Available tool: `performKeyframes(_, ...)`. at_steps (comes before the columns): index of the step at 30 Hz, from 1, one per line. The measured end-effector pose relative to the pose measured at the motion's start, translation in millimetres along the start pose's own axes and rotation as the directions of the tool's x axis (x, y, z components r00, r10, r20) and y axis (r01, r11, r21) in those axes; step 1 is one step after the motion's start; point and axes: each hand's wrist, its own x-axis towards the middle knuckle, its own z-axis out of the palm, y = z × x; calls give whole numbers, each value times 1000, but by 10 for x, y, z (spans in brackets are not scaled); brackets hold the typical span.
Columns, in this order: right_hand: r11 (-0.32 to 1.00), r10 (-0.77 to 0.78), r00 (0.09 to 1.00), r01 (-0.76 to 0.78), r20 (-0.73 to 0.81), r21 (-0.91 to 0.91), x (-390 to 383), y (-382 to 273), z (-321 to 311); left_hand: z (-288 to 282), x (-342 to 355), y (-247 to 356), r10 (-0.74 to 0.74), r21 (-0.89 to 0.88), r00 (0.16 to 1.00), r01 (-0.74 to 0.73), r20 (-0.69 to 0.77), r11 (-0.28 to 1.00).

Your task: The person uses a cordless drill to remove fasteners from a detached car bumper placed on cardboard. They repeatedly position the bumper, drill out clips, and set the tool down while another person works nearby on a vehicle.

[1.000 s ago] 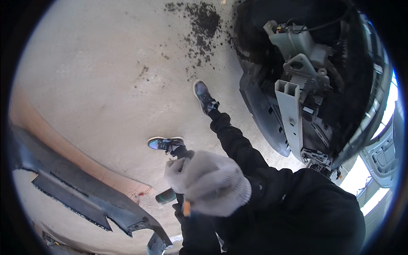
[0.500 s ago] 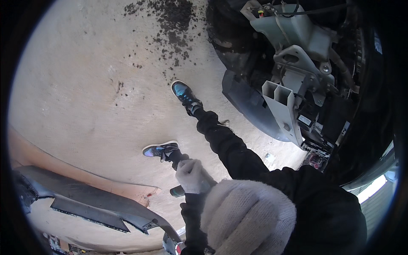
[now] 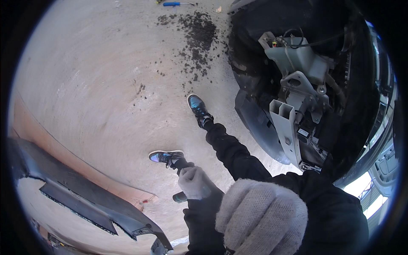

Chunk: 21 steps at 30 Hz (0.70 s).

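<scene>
And there's the dark cylinder (image 3: 179, 197), one of them, poking out beside the wrist of the left hand (image 3: 195, 182), above the floor (image 3: 106, 106). That fist is balled, fingers curled together and, as I read it, clamped on the cylinder, though the grip itself is hidden. Now the right hand (image 3: 263, 214): big, close, fingers pressed together and bent over; whether they close on anything, I can't tell. Two hands, two white knit gloves.

Here's the change: a second ago the gloves overlapped; now they've parted, the right one lower and farther right. I'd judge that frees each hand to work alone, with neither touching the car.

Further out, two shoes (image 3: 165, 156) on the floor. To the left, one loose grey panel (image 3: 89, 193) beside one brown sheet (image 3: 63, 152). Off right, the car's opened front: one pale tank (image 3: 297, 61), one metal beam (image 3: 282, 127) with two square openings at its end. Beyond, one scatter of dirt (image 3: 202, 36), and at the top edge, newly in view, one blue-handled screwdriver (image 3: 171, 4).
</scene>
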Motion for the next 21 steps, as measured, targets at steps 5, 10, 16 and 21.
performKeyframes(5, 1000, -18, 997, 19, 73, -3, 10, 38, 333, -32, -142, -482, -63, -121, 994, 53, -84, 991)
performKeyframes(10, 989, -143, 960, 150, 241, -13, 470, -164, 767, -262, -316, -552, 143, -258, 969, -194, -201, 947)
performKeyframes(16, 943, -286, 794, 333, 537, 10, 1087, -857, 1522, -814, -633, -282, 121, -242, 890, -248, -440, 938)
performKeyframes(21, 896, -416, 733, 432, 538, 103, 1276, -1496, 2383, -1347, -993, -260, 147, -209, 824, -304, -548, 930)
